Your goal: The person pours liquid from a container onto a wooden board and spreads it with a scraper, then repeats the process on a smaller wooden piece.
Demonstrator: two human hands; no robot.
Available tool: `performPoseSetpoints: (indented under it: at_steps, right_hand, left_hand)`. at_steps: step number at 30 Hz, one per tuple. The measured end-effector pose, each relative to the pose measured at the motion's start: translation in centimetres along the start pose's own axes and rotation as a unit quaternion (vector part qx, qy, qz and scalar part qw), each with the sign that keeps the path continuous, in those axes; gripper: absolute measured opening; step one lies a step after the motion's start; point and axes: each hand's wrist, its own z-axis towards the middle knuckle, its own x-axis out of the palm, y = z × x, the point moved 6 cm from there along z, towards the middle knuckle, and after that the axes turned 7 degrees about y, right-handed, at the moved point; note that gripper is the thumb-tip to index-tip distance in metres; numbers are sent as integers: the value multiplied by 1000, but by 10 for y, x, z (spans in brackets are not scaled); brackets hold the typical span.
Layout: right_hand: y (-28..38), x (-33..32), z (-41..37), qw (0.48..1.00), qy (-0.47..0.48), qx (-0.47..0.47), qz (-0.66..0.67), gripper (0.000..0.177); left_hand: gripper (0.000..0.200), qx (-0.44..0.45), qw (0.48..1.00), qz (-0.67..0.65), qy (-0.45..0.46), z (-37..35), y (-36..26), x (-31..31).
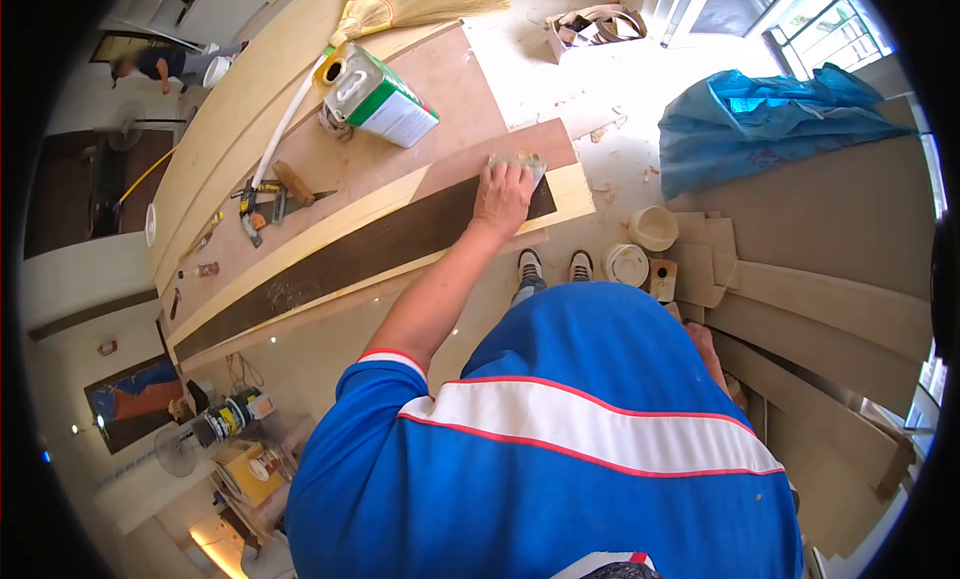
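Note:
My left hand (505,191) presses down on a crumpled pale cloth or pad (530,166), its fingers bent over it. Beneath is the right end of a long dark strip (370,237), which lies on light wooden boards (572,191). Low beside my body, my right hand (706,353) is only partly visible; its fingers are too hidden to read. Up and left of my left hand stands an open green and white metal can (385,97). A hammer-like tool with a wooden handle (292,183) and other hand tools lie left of the can's base.
A straw broom (425,1) lies beyond the can. On the right are a blue plastic bag (765,129), stacked panels (830,224) and round tubs (627,265) near my feet. A box of scraps (597,29) sits on the floor. Another person (175,67) is far left.

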Motion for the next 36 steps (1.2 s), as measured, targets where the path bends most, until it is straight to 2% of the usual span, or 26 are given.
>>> performPoseSetpoints:
  at_steps: [3, 4, 6, 9, 12, 13, 16, 19, 23, 24, 30, 32, 33, 34, 36]
  right_hand:
    - [23, -11, 27, 982, -54, -44, -175, 35]
    - [25, -9, 31, 987, -43, -44, -145, 34]
    - [30, -1, 32, 995, -17, -43, -90, 30]
    - [67, 10, -2, 990, -25, -18, -139, 23]
    - [46, 19, -14, 995, 42, 88, 20, 21]
    - [39, 20, -18, 994, 45, 97, 37, 22]
    - [28, 14, -19, 997, 28, 68, -17, 23]
    - [16, 9, -20, 996, 5, 50, -73, 24]
    - [-1, 10, -21, 994, 4, 40, -101, 25]
    - [-3, 12, -20, 993, 5, 36, -109, 26]
    - [32, 13, -10, 985, -14, -27, -172, 28]
    - [53, 11, -5, 969, -40, -86, -227, 29]
    - [48, 8, -4, 989, -34, 18, -146, 30]
    - [52, 7, -10, 988, -31, 19, -153, 31]
    - [62, 7, -15, 985, -21, 15, -171, 33]
  left_hand:
    - [27, -6, 999, -1, 44, -21, -14, -1]
    - [28, -14, 998, -4, 68, -24, -17, 1]
    - [26, -29, 998, -5, 49, -14, -17, 2]
    - [22, -55, 997, 10, 47, 18, -14, 7]
    - [19, -61, 997, 3, 57, 22, -9, 7]
    - [18, -56, 997, -4, 61, 21, -9, 8]
    - [19, -25, 996, -24, 86, -7, -11, -1]
    - [19, -87, 993, -30, 75, -17, 3, -18]
    - [25, -265, 951, -29, 154, 4, 35, -11]
    - [27, -280, 941, -45, 188, 12, 35, -2]
    - [26, -88, 974, -60, 202, 48, -13, -1]
    - [26, -126, 956, -75, 254, 54, 4, -15]
    - [26, -146, 945, -83, 281, 53, 16, -18]
    - [23, -152, 953, -31, 259, 54, 29, -21]
    - [21, -159, 964, -33, 213, 53, 37, -8]
